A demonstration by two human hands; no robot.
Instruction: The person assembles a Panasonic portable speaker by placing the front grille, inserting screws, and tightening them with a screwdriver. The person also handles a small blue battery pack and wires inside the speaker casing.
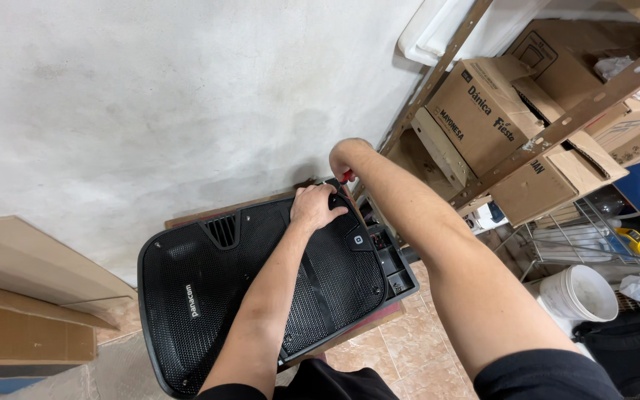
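Our left hand [314, 206] presses flat, fingers spread, on the large black mesh-grilled plastic speaker [261, 289], grille still seated, while our right hand [344, 159] clamps a red-handled screwdriver [346, 176] at its far edge.

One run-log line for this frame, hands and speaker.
left hand: flat on speaker grille, top edge | right hand: holds red-handled tool at speaker's top corner | speaker: lying face up on board
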